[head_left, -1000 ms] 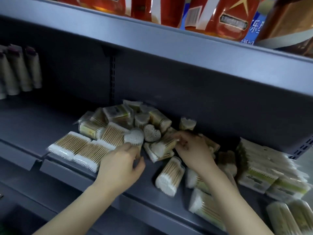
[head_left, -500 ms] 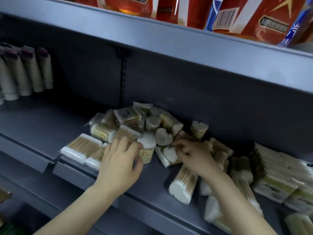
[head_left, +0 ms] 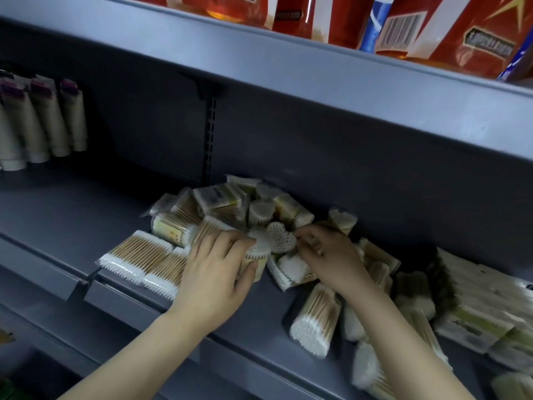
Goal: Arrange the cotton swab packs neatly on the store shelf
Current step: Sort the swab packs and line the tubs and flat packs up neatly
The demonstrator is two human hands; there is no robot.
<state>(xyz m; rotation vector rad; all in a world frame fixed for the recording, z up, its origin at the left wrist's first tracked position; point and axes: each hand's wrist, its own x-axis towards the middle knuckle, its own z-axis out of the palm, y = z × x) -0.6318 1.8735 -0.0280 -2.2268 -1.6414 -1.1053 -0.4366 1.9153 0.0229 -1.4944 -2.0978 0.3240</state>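
Note:
A loose heap of cotton swab packs (head_left: 222, 203) lies on the grey store shelf (head_left: 72, 215). My left hand (head_left: 213, 272) grips an upright round tub of swabs (head_left: 258, 256) at the heap's front. My right hand (head_left: 328, 258) reaches into the heap beside a heart-shaped swab box (head_left: 281, 236), fingers curled on a small pack that is mostly hidden. Two flat packs of wooden swabs (head_left: 144, 255) lie side by side left of my left hand. A bag-shaped pack (head_left: 315, 321) lies near the shelf's front edge.
Flat stacked swab packs (head_left: 476, 310) sit at the right end of the shelf. Beige tubes (head_left: 43, 122) hang at the far left. Red packages (head_left: 450, 30) stand on the shelf above. The shelf's left half is bare grey metal.
My left hand moved from the front of the heap onto the round tub and closed around it. My right hand shifted slightly among the packs. The camera drifted left.

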